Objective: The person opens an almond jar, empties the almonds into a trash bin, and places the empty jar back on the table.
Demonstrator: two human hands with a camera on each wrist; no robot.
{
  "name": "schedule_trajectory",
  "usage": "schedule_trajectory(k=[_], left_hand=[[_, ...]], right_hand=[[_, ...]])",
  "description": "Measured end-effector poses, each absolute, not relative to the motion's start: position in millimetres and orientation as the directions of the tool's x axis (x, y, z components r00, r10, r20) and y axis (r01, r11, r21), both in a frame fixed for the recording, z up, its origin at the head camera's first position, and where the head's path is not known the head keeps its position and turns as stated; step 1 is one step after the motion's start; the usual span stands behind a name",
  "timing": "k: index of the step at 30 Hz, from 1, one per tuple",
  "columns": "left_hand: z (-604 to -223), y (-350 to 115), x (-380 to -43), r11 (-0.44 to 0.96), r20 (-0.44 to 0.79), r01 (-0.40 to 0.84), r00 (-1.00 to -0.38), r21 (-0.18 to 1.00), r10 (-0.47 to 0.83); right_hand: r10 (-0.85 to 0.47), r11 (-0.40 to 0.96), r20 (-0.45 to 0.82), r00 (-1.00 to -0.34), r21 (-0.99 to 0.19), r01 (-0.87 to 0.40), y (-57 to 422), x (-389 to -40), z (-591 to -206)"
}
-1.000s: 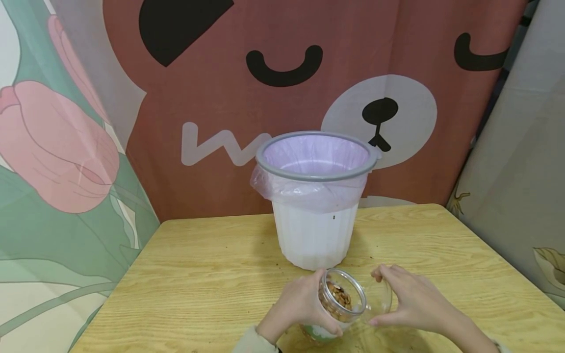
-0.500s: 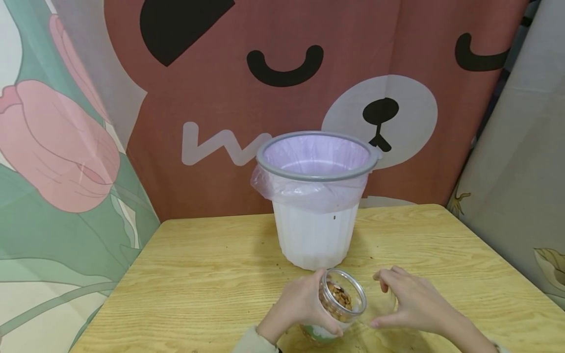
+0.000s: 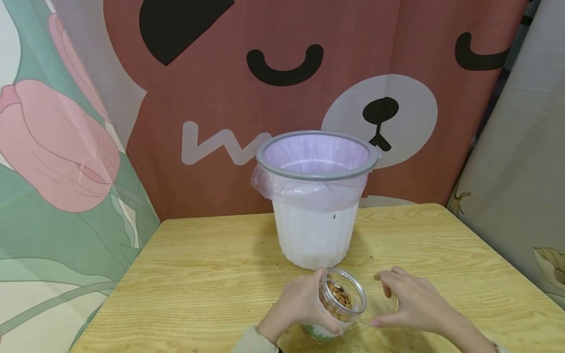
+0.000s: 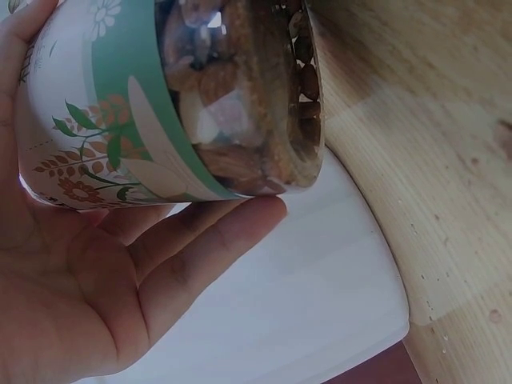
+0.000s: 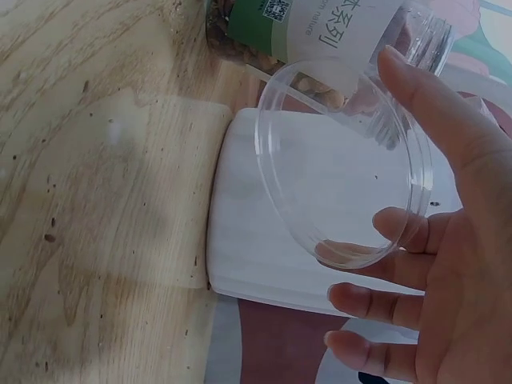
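Observation:
My left hand grips a clear plastic jar, tilted to the right with its mouth uncovered. Brown nuts show inside it. In the left wrist view, the jar's green and white floral label faces the camera, and fingers lie under its side. A thin clear round lid is pinched between thumb and fingers of my right hand, just right of the jar's mouth and apart from it. In the head view the lid is edge-on and faint against the table.
Behind the jar stands a white bin with a grey rim and a pinkish liner bag. Small dark specks dot the wooden table. Printed curtains hang at the back and sides.
My right hand has shifted slightly to the right with the lid, which has turned more edge-on to the head camera. My left hand and the jar have stayed in place.

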State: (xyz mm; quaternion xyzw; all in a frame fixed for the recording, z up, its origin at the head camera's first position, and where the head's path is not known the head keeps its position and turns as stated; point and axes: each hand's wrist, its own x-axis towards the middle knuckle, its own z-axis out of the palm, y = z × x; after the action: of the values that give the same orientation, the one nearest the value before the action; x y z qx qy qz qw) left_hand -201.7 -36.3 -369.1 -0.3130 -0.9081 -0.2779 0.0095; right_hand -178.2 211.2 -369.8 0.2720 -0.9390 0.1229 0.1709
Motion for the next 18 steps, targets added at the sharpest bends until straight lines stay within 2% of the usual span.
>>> schedule_trajectory(k=[18], left_hand=[[-369.9, -36.0, -202.9, 0.635, 0.177, 0.562, -0.806, 0.530, 0.565]], right_hand=[[-0.473, 0.814, 0.361, -0.804, -0.171, -0.556, 213.8, -180.5, -374.7]])
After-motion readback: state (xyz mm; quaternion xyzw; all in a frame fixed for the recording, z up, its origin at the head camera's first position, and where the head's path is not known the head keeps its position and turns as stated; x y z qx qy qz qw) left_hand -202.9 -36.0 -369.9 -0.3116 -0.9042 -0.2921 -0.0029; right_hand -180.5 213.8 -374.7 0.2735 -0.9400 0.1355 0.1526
